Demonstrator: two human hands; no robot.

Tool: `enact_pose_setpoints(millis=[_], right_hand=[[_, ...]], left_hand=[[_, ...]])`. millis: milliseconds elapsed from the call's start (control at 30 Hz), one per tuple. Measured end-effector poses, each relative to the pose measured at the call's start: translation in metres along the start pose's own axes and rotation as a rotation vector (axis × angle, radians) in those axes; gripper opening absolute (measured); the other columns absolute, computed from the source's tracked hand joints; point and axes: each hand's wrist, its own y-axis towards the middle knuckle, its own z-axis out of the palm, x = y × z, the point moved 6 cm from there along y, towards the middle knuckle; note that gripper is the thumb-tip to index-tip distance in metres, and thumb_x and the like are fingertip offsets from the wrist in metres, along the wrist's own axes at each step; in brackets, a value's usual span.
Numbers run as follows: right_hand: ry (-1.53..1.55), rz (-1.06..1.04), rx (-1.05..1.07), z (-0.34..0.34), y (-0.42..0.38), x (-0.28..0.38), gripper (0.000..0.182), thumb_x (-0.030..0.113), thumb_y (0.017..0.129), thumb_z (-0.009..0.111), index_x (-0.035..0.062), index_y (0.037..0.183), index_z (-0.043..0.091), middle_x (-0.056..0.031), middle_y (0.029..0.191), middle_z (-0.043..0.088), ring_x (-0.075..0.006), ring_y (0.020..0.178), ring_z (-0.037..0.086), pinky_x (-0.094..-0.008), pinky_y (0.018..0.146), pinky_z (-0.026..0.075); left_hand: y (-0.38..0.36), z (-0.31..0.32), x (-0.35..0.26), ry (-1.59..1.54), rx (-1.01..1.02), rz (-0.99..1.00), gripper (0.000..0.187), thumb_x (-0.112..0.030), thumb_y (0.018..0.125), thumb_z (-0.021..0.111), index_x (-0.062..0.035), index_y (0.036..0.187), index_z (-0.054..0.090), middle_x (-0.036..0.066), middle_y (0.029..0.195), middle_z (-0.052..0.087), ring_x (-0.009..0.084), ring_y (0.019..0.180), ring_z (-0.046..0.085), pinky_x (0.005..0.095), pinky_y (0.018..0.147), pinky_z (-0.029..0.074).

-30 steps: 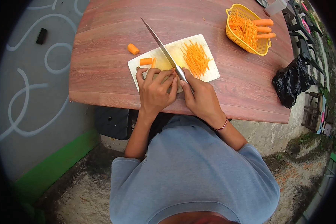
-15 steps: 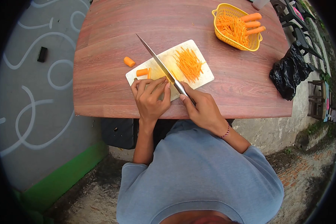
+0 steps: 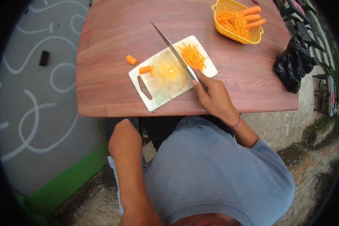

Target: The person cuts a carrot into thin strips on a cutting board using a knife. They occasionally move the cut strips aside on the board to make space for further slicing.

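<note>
My right hand (image 3: pixel 217 97) is closed round the metal handle of a large knife (image 3: pixel 177 54), at the near right side of the white cutting board (image 3: pixel 164 90). The blade slants up and left over the board, beside a pile of thin carrot strips (image 3: pixel 192 56). On the board's left part lie a short carrot piece (image 3: pixel 144 70) and a narrow carrot slice (image 3: pixel 152 71). Another carrot chunk (image 3: pixel 131 60) rests on the table just off the board. My left hand is out of view; only the bent left arm shows, its elbow near the table's front edge.
A yellow basket (image 3: pixel 234 36) holding carrot strips and several carrots stands at the back right of the reddish wooden table (image 3: pixel 113 90). A black plastic bag (image 3: pixel 294 66) hangs at the right edge. Dark chairs stand beyond it. A small black object (image 3: pixel 43 58) is at the far left.
My left hand has left the board and gone out of view, with the arm folded back. My right hand has moved the knife slightly up and right, towards the strips.
</note>
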Motion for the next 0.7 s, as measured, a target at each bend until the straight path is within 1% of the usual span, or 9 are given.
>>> enact_pose_setpoints(millis=[67, 100, 133, 200, 267, 333, 367, 433, 700], right_hand=[[0.011, 0.002, 0.001, 0.001, -0.002, 0.0, 0.041, 0.018, 0.104, 0.063, -0.0069, 0.137, 0.063, -0.0316, 0.091, 0.07, -0.0486, 0.086, 0.07, -0.0514, 0.075, 0.054], [0.023, 0.015, 0.0, 0.002, -0.004, -0.001, 0.042, 0.018, 0.104, 0.063, -0.0074, 0.138, 0.063, -0.0316, 0.09, 0.07, -0.0487, 0.086, 0.07, -0.0513, 0.075, 0.054], [0.027, 0.014, -0.004, 0.003, -0.005, -0.002, 0.042, 0.018, 0.104, 0.063, -0.0074, 0.138, 0.063, -0.0316, 0.09, 0.07, -0.0487, 0.086, 0.07, -0.0513, 0.075, 0.054], [0.032, 0.031, 0.024, 0.005, -0.008, -0.006, 0.042, 0.017, 0.105, 0.063, -0.0081, 0.138, 0.063, -0.0313, 0.091, 0.07, -0.0493, 0.086, 0.07, -0.0516, 0.076, 0.054], [0.056, -0.002, 0.033, 0.007, -0.01, -0.008, 0.042, 0.017, 0.105, 0.063, -0.0076, 0.139, 0.063, -0.0312, 0.092, 0.07, -0.0493, 0.086, 0.07, -0.0519, 0.076, 0.054], [0.082, -0.035, 0.041, 0.007, -0.012, -0.005, 0.042, 0.017, 0.105, 0.063, -0.0071, 0.139, 0.062, -0.0312, 0.093, 0.07, -0.0493, 0.087, 0.07, -0.0521, 0.077, 0.054], [0.076, -0.05, 0.053, 0.006, -0.013, -0.002, 0.042, 0.017, 0.105, 0.063, -0.0063, 0.141, 0.061, -0.0312, 0.094, 0.07, -0.0491, 0.088, 0.07, -0.052, 0.078, 0.054], [0.074, -0.07, 0.068, 0.008, -0.014, 0.001, 0.042, 0.016, 0.105, 0.062, -0.0056, 0.142, 0.06, -0.0312, 0.095, 0.07, -0.049, 0.089, 0.07, -0.052, 0.078, 0.054], [0.091, -0.039, 0.101, 0.011, -0.012, -0.001, 0.044, 0.017, 0.105, 0.063, -0.0045, 0.143, 0.059, -0.0311, 0.099, 0.071, -0.0487, 0.091, 0.07, -0.0525, 0.079, 0.053]], left_hand=[[-0.01, 0.0, 0.008, -0.194, -0.004, -0.144, 0.045, -0.036, 0.108, 0.058, -0.0039, 0.141, 0.058, 0.008, 0.144, 0.057, 0.031, 0.136, 0.041, 0.0517, 0.115, 0.028], [-0.009, -0.005, 0.01, 0.2, 0.291, -0.131, 0.064, -0.041, 0.108, 0.061, -0.0077, 0.159, 0.04, 0.006, 0.159, 0.042, 0.0322, 0.134, 0.043, 0.0569, 0.113, 0.03], [-0.017, -0.017, 0.005, 0.195, 0.293, -0.129, 0.064, -0.041, 0.108, 0.061, -0.0077, 0.159, 0.04, 0.006, 0.159, 0.042, 0.0322, 0.134, 0.043, 0.0569, 0.113, 0.03], [-0.045, -0.04, 0.024, 0.414, 0.128, -0.18, 0.049, -0.057, 0.11, 0.05, -0.0118, 0.116, 0.069, 0.0, 0.116, 0.071, 0.0229, 0.106, 0.061, 0.0491, 0.097, 0.037], [-0.103, -0.063, 0.044, 0.458, 0.226, -0.596, 0.037, -0.048, 0.109, 0.057, -0.0114, 0.106, 0.064, 0.001, 0.105, 0.068, 0.0196, 0.093, 0.059, 0.0471, 0.09, 0.037], [-0.165, -0.079, 0.071, 0.898, 0.552, -1.074, 0.016, -0.018, 0.093, 0.081, -0.0054, 0.099, 0.072, 0.001, 0.082, 0.064, 0.0189, 0.069, 0.054, 0.0411, 0.078, 0.046], [-0.197, -0.096, 0.077, 1.029, 0.836, -1.194, 0.015, -0.015, 0.092, 0.082, -0.0044, 0.096, 0.072, 0.005, 0.078, 0.062, 0.0223, 0.067, 0.055, 0.0389, 0.073, 0.045], [-0.249, -0.128, 0.071, 1.115, 0.965, -1.332, 0.017, -0.019, 0.091, 0.082, -0.0053, 0.095, 0.074, 0.007, 0.081, 0.064, 0.0258, 0.071, 0.059, 0.0413, 0.074, 0.046], [-0.282, -0.132, 0.056, 1.267, 1.119, -1.34, 0.017, -0.018, 0.089, 0.084, -0.0048, 0.095, 0.074, 0.007, 0.083, 0.066, 0.026, 0.076, 0.063, 0.0412, 0.069, 0.047]])
